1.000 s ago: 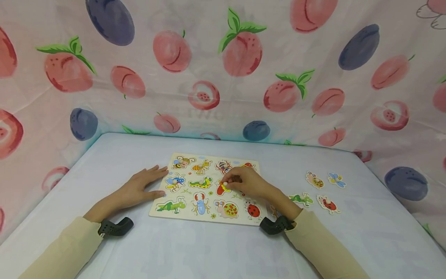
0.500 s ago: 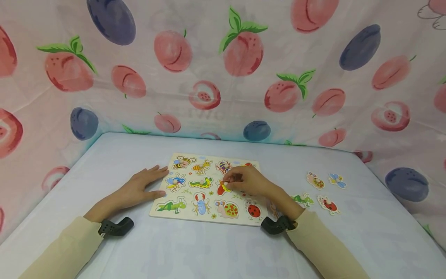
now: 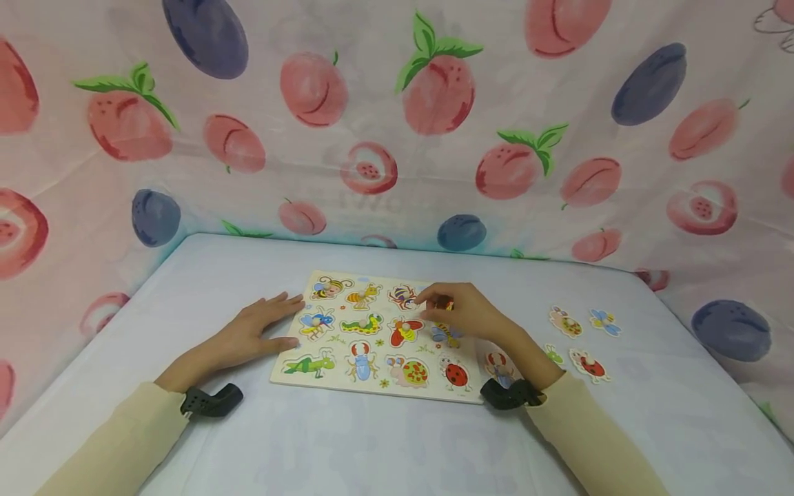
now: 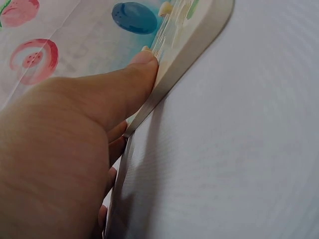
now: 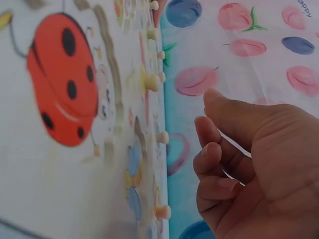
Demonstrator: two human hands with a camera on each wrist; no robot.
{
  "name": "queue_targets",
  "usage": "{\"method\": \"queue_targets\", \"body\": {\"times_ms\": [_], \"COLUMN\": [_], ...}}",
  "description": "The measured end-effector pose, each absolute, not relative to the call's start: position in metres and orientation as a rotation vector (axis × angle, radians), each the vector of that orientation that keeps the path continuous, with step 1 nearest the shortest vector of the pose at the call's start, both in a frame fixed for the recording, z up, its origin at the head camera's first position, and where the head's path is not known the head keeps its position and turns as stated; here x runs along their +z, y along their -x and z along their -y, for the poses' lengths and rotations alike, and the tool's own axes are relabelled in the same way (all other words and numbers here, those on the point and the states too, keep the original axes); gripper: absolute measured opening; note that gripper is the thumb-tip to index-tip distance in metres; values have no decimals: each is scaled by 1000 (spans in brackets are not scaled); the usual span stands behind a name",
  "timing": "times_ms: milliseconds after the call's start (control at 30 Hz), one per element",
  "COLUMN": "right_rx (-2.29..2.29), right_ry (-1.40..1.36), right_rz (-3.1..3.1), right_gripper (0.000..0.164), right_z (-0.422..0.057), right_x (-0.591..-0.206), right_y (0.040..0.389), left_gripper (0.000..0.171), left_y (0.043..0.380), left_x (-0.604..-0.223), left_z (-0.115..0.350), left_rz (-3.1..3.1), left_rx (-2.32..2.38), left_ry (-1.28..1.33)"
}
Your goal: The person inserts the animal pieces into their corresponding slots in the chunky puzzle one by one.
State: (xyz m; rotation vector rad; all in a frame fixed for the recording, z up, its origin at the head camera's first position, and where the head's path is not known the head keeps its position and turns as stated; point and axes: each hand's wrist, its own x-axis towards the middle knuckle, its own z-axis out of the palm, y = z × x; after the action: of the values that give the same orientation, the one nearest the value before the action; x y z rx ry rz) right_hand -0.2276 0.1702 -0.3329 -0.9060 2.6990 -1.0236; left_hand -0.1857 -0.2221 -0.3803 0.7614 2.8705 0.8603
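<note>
A wooden insect peg puzzle board (image 3: 291, 378) lies on the table. My left hand (image 3: 248, 334) rests at its left edge, fingers spread and fairly straight; in the left wrist view the thumb (image 4: 134, 79) touches the board's edge. Over the board's right side hovers my right hand (image 3: 462, 310), holding nothing, its fingers loosely bent and apart from the knobs (image 5: 162, 137) in the right wrist view. Just left of it a red-winged insect piece (image 3: 404, 332) sits in its recess. The printed ladybug (image 5: 65, 82) shows large there. The right hand partly hides the board's upper right pictures.
Right of the board lie loose pieces: a snail (image 3: 566, 322), a blue-winged insect (image 3: 604, 322), a ladybug (image 3: 589, 366), a partly hidden grasshopper (image 3: 554, 354) and a stag beetle (image 3: 500, 368) beside the right wrist. A fruit-print cloth (image 3: 372, 83) stands behind the table.
My right hand has let go of the red-winged insect piece and moved up and to the right. The piece stays in the board. My left hand has kept its place.
</note>
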Motion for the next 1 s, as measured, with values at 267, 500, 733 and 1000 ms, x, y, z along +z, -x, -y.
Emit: {"method": "queue_targets", "body": {"times_ms": [267, 500, 733, 1000], "right_rx": [-1053, -987, -948, -982], "right_ry": [927, 875, 811, 701], "right_rz": [-2722, -2794, -2883, -2951], "right_gripper": [24, 24, 21, 21], "right_z": [-189, -212, -241, -275], "right_x": [-319, -315, -311, -313], "right_y": [221, 217, 214, 219], "left_gripper": [74, 73, 74, 75], "left_y": [183, 181, 182, 184], "left_x": [-374, -372, -373, -377], "left_z": [220, 220, 221, 221], "left_rz": [-2877, -2867, -2854, -2861], "left_rx": [866, 870, 867, 856], "left_ry": [-761, -748, -745, -730]}}
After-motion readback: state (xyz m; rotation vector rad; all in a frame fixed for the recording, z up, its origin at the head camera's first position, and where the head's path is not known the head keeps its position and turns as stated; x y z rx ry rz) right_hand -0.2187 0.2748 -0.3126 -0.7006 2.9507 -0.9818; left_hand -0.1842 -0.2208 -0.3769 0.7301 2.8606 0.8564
